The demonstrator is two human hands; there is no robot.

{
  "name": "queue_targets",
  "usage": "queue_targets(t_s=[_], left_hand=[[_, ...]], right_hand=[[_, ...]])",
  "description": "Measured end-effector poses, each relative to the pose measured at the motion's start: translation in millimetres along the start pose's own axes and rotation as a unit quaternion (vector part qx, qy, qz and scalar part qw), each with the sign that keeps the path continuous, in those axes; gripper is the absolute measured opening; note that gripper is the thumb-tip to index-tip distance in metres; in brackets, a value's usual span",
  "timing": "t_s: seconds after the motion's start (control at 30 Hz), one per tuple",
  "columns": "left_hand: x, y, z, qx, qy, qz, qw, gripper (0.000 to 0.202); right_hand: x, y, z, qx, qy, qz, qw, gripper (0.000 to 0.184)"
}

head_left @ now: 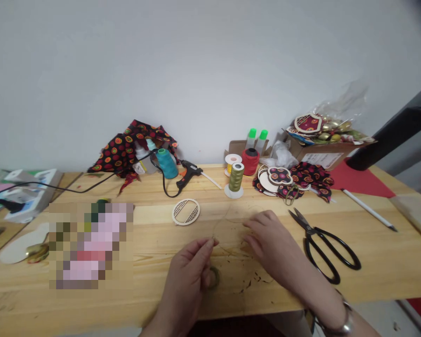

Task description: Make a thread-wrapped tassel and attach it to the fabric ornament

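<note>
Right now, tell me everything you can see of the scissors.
The scissors lie flat on the wooden table, right of the right hand. Their dark, metallic-looking blades stand slightly apart, tips pointing away from the person and a little left. Two long, smooth black loop handles spread toward the near edge. No hand holds them; the right forearm passes close by, but I can't tell whether it touches.
</note>
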State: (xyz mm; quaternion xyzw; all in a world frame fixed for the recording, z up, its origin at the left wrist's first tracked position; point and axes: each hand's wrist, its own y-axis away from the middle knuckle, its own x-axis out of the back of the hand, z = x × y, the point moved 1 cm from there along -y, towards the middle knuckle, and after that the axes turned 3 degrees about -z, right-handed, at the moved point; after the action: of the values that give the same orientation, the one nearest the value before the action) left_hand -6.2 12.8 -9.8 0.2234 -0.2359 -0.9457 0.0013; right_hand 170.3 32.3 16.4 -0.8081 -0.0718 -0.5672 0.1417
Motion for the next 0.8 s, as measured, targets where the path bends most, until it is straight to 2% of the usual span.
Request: queue_targets(t_s=[0.1,0.23,0.4,0.57,0.63,0.7,0.73,0.8], left_hand=[[0.9,1.3,0.2,0.002,0.001,-0.002,1.000,0.024],[2.1,0.5,1.5,-0.001,0.004,-0.003,1.000,0.023],[2.3,-1.7,1.6,-0.003,0.010,0.003,1.000,0.023],[1.3,-0.8,3.1,-0.006,0.019,0.003,1.000,0.023],[1.1,-0.5,3.5,-0.011,0.019,0.005,1.000,0.023],[0.5,-0.6,3.4,-0.013,0.022,0.004,1.000,0.023],[0.1,-0.6,3.2,-0.014,0.022,0.005,1.000,0.023],[-1.2,-0.6,3.0,-0.018,0.020,0.006,1.000,0.024]], right_hand=[[-12.0,-23.3,-14.7,0.015,0.057,-0.028,0.998,0.011],[-23.0,-39.8,-19.7,0.003,0.102,-0.049,0.994,0.016],[-27.5,-44.1,-20.3,-0.013,0.107,-0.070,0.992,0.019],[-21.4,-35.7,-16.0,-0.018,0.066,-0.072,0.995,0.019],[-17.2,-28.1,-14.1,-0.032,0.016,-0.066,0.997,0.017],[-13.2,-18.9,-13.6,-0.059,-0.094,-0.061,0.992,0.014],[-11.5,-14.2,-14.2,-0.074,-0.164,-0.061,0.982,0.013],[-8.9,-5.8,-17.4,-0.106,-0.309,-0.071,0.942,0.013]])
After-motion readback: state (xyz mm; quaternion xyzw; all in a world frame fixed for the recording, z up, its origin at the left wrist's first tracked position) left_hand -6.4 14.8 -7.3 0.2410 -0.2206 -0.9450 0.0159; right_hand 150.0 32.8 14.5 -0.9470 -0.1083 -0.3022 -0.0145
